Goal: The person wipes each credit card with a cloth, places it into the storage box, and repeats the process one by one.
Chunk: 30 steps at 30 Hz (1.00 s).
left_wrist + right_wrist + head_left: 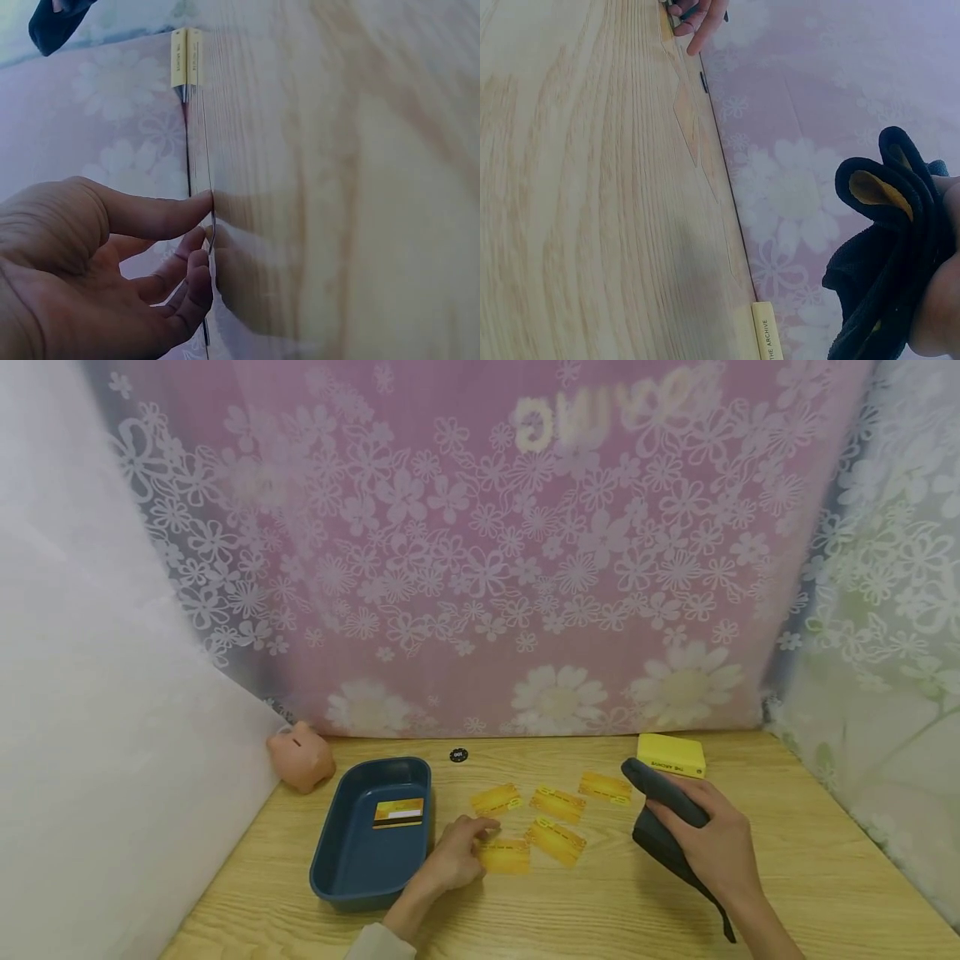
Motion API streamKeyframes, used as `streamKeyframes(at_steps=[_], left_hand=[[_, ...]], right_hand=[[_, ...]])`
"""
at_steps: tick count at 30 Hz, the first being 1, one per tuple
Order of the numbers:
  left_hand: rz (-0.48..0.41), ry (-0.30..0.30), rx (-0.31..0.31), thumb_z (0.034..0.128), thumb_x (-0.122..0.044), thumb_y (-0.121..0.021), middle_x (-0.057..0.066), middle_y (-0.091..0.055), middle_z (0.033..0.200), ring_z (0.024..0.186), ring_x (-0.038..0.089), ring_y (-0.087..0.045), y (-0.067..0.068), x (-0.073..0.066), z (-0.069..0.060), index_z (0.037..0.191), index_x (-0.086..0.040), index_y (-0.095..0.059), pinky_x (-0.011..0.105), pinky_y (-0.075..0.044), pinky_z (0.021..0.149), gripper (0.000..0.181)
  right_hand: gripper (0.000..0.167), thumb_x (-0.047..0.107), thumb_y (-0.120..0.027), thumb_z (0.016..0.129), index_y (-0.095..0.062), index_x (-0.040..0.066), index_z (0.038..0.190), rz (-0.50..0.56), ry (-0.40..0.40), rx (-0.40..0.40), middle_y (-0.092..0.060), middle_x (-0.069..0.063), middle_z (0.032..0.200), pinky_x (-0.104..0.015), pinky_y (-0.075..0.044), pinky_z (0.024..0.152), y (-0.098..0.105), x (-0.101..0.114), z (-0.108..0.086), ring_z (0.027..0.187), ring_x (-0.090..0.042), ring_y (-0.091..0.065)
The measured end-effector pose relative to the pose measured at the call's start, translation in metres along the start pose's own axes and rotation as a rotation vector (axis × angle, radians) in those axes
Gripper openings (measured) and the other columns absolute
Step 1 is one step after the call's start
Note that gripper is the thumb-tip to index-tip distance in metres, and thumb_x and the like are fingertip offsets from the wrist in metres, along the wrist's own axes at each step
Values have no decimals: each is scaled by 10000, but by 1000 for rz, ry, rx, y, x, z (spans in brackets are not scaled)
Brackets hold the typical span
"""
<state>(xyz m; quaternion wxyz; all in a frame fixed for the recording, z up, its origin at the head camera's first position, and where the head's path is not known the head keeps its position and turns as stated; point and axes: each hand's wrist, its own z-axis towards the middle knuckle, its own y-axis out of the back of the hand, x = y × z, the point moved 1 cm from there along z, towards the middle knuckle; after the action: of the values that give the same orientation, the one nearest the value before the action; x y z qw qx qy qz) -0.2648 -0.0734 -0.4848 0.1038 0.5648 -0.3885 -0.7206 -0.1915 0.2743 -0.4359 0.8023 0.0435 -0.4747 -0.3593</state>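
My left hand is low over the table, beside the blue tray, and pinches the left edge of an orange-yellow card. In the left wrist view the card appears edge-on and slightly bent between thumb and fingertips. Several similar cards lie flat around it, such as the upper-left card and the lower-right card. My right hand grips a dark folded cloth above the table; the right wrist view shows a yellow inner side in the cloth's folds.
The deep blue tray stands at left, with a striped bank-style card in it. Behind it sits a piggy bank. A black poker chip and a yellow book lie toward the back, before a floral curtain.
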Motion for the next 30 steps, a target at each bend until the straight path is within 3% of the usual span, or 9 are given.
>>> streamKeyframes(at_steps=[6, 10, 12, 15, 18, 24, 30], left_hand=[[26, 29, 16, 701, 198, -797, 141, -620, 1143, 961, 233, -468, 0, -1, -1, 1344, -67, -664, 368, -447, 813, 707], [12, 55, 32, 708, 181, -824, 145, -596, 1133, 1057, 293, -491, 1, -3, -2, 1363, -69, -641, 524, -457, 981, 724], [-1, 72, 41, 724, 175, -825, 129, -581, 1102, 1077, 303, -475, 1, -4, -3, 1359, -58, -635, 573, -430, 1006, 703], [0, 90, 42, 754, 155, -825, 96, -553, 1041, 1027, 283, -431, 0, -5, -4, 1285, -44, -657, 524, -409, 970, 592], [16, 91, 21, 765, 137, -831, 90, -524, 1001, 970, 265, -374, -1, -5, -5, 1172, -45, -679, 451, -374, 853, 471], [80, 82, -34, 750, 71, -888, 93, -520, 1040, 987, 263, -390, -1, -5, -8, 1093, -41, -666, 447, -430, 862, 423], [90, 89, -34, 758, 28, -905, 75, -463, 1043, 991, 262, -353, 1, -5, -11, 1046, -42, -629, 414, -399, 855, 405]], right_hand=[[416, 229, -860, 888, -756, 222, 1291, -12, -16, 2, -671, 106, 1197, -43, -461, 782, 0, -1, 0, 994, 156, -546], [429, 237, -857, 892, -748, 226, 1307, -7, -19, 9, -669, 110, 1202, -45, -471, 776, -1, -2, 0, 992, 157, -548], [432, 243, -855, 894, -745, 228, 1312, -8, -20, 12, -666, 125, 1199, -49, -476, 769, -2, -2, 0, 986, 161, -547], [427, 244, -853, 896, -746, 227, 1309, -10, -18, 14, -661, 142, 1196, -51, -476, 769, -2, -2, 0, 983, 162, -548], [422, 246, -852, 898, -748, 224, 1306, -5, -18, 16, -664, 139, 1198, -50, -472, 777, -2, -1, 0, 988, 157, -551], [428, 255, -850, 899, -744, 233, 1313, -12, -26, 20, -666, 117, 1198, -46, -464, 778, -2, 0, 0, 993, 159, -543], [443, 230, -849, 900, -737, 229, 1328, 6, -13, 26, -666, 101, 1220, -47, -475, 781, -4, 1, -1, 1011, 149, -550]])
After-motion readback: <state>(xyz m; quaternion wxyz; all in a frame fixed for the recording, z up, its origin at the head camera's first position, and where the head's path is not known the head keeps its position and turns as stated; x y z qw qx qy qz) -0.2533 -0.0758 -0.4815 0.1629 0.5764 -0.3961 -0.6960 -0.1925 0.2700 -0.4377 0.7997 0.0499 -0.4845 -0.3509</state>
